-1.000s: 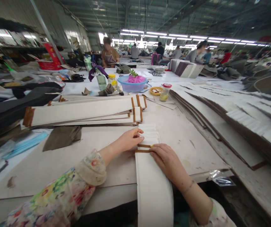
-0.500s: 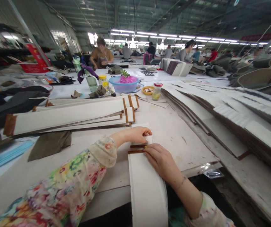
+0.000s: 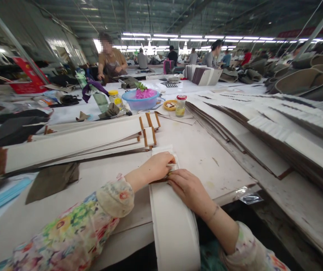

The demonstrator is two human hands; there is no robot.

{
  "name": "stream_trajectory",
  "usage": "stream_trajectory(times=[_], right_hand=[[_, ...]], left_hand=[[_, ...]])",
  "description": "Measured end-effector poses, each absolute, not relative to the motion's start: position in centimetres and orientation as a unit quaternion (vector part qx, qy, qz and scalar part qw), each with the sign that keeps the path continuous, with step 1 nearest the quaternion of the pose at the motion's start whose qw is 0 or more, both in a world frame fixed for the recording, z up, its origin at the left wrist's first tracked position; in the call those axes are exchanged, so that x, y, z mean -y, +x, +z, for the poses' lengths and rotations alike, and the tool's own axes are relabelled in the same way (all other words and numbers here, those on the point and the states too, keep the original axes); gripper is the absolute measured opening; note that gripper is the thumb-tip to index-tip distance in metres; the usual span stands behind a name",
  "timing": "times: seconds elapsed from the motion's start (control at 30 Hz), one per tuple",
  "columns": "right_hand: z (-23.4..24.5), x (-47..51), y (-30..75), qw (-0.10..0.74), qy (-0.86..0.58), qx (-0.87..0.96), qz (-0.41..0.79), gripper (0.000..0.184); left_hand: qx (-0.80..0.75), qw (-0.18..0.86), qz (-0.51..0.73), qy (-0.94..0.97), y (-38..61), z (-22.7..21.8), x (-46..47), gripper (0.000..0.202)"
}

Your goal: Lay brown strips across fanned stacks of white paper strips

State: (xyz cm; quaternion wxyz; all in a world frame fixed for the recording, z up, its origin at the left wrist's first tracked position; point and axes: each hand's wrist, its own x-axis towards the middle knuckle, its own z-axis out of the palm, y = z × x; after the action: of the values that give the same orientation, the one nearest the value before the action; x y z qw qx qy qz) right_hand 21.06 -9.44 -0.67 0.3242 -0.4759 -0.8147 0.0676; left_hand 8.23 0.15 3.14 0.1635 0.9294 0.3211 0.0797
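Note:
A long white strip of sheet material [image 3: 175, 229] with a brown end band runs from the table's front edge towards me, its near part bending down. My left hand [image 3: 161, 165] is closed, fingertips curled down onto the strip's far end at the brown band. My right hand [image 3: 188, 190] grips the strip's right side just nearer to me, fingers together, their tips almost meeting the left ones. The fingers cover much of the band. Beyond them, another white piece [image 3: 163, 149] lies flat on the table.
Left lies a stack of white strips with brown ends [image 3: 71, 141], beside a dark cloth scrap [image 3: 52, 182]. Behind are a blue basin [image 3: 140, 101], a red-lidded jar [image 3: 180, 106] and a yellow dish [image 3: 169, 105]. Layered white panels [image 3: 252, 139] fill the right. A co-worker [image 3: 112, 60] stands opposite.
My left hand has come down and nearer to me, onto the brown band beside the right fingertips. The gap between the two brown edges no longer shows. The view has shifted slightly right.

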Motion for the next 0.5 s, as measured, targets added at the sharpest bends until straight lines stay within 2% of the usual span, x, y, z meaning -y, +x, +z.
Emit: stream_trajectory(times=[0.2, 0.4, 0.5], right_hand=[[-0.6, 9.4, 21.0, 0.325, -0.473, 0.817, 0.064, 0.016], [-0.8, 9.4, 21.0, 0.326, -0.478, 0.813, 0.069, 0.015], [-0.8, 9.4, 21.1, 0.343, -0.481, 0.802, 0.085, 0.014]], left_hand=[[-0.282, 0.117, 0.074, 0.949, 8.1, 2.6, 0.3, 0.023], [-0.266, 0.058, 0.022, 0.962, 8.2, 3.0, 1.4, 0.017], [-0.265, 0.061, 0.02, 0.962, 7.9, 2.9, 1.4, 0.014]])
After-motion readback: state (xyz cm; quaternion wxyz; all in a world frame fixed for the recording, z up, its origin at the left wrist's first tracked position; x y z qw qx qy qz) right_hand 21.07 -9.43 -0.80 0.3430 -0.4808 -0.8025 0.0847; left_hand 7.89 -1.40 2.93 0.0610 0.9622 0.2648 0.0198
